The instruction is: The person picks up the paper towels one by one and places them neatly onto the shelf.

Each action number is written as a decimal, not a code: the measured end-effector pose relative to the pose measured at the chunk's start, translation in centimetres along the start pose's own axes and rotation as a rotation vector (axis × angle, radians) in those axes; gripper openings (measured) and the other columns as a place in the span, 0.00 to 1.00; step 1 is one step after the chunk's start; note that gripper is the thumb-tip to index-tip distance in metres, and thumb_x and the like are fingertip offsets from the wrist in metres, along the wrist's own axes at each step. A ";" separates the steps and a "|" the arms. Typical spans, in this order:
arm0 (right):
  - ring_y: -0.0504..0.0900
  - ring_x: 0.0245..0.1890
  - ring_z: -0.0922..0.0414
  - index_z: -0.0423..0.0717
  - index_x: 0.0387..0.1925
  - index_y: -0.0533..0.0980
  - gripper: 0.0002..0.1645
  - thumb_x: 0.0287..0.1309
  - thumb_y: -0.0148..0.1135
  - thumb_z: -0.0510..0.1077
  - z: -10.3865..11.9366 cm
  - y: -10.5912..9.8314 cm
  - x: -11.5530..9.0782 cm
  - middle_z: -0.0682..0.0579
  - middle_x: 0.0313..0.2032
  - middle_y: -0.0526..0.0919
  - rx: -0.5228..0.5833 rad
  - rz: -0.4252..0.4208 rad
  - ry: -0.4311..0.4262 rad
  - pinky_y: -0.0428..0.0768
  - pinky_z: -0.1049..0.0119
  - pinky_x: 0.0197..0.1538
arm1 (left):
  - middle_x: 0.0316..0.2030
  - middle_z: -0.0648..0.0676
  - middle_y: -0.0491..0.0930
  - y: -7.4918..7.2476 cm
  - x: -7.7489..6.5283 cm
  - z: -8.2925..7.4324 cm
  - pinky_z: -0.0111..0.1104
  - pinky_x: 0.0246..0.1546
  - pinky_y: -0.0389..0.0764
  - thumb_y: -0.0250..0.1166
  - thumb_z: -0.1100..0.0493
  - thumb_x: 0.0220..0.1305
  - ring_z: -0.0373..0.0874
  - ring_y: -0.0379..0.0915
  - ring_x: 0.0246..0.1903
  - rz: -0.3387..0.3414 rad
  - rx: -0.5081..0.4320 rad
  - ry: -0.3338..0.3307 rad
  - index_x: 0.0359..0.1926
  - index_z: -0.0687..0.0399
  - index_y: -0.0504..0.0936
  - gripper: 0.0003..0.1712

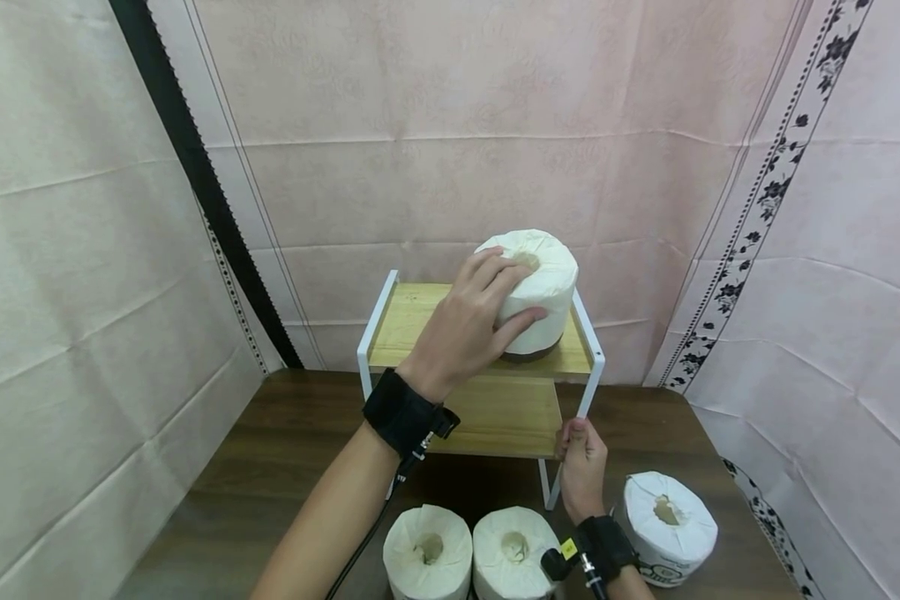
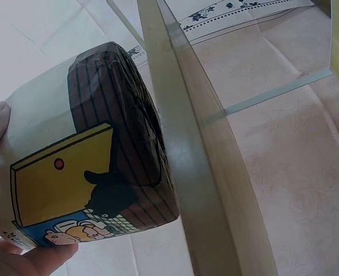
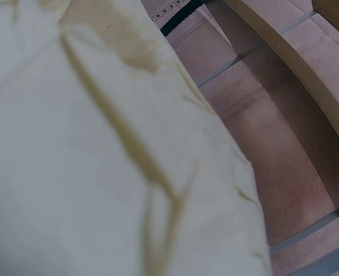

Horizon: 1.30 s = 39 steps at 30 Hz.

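My left hand grips a wrapped toilet paper roll from its left side, fingers over the top edge and thumb along the front. This roll is at the right part of the upper board of a two-tier shelf. Seen from the left wrist, its printed wrapper shows a yellow door and a black cat, with the dark base close against the board's edge. My right hand holds the white metal frame of the shelf at its right front, beside the lower board.
Two toilet paper rolls, a left one and a right one, stand side by side before the shelf. Another roll stands right of my right wrist. The brown table meets a hanging cloth at the back.
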State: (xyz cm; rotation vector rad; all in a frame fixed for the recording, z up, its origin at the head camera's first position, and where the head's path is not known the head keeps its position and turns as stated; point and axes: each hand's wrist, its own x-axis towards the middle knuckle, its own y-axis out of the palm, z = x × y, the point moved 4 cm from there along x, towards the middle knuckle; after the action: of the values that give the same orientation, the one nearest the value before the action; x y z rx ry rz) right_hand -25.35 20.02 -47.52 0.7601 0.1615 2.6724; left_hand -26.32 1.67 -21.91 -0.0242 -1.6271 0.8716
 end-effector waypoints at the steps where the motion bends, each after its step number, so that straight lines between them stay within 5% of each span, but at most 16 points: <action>1: 0.59 0.19 0.52 0.31 0.30 0.64 0.22 0.75 0.38 0.45 0.0 0.0 0.0 0.50 0.21 0.62 -0.005 0.003 -0.001 0.61 0.66 0.22 | 0.56 0.55 0.75 0.1 0.1 0.1 0.37 0.69 0.54 0.62 0.43 0.66 0.53 0.60 0.66 -0.001 0.000 -0.002 0.59 0.57 0.76 0.28; 20: 0.57 0.19 0.47 0.31 0.29 0.64 0.22 0.75 0.39 0.45 -0.2 -0.4 0.1 0.49 0.20 0.61 -0.005 0.000 -0.011 0.60 0.66 0.21 | 0.56 0.55 0.74 2.9 0.6 0.9 0.35 0.68 0.55 0.58 0.42 0.68 0.52 0.56 0.67 0.062 -0.003 -0.052 0.62 0.57 0.74 0.30; 39: 0.59 0.18 0.55 0.31 0.29 0.64 0.23 0.75 0.39 0.46 -0.1 0.1 0.2 0.50 0.20 0.61 0.003 0.017 -0.013 0.60 0.66 0.21 | 0.56 0.53 0.72 3.7 1.1 1.9 0.32 0.62 0.64 0.57 0.40 0.69 0.48 0.58 0.65 0.105 0.017 -0.104 0.62 0.55 0.74 0.30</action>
State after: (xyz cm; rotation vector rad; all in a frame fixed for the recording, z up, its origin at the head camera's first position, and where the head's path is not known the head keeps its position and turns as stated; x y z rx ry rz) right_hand -25.58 20.01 -47.49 0.7831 0.1560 2.6832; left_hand -29.84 3.88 -22.97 -0.0542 -1.7277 0.9808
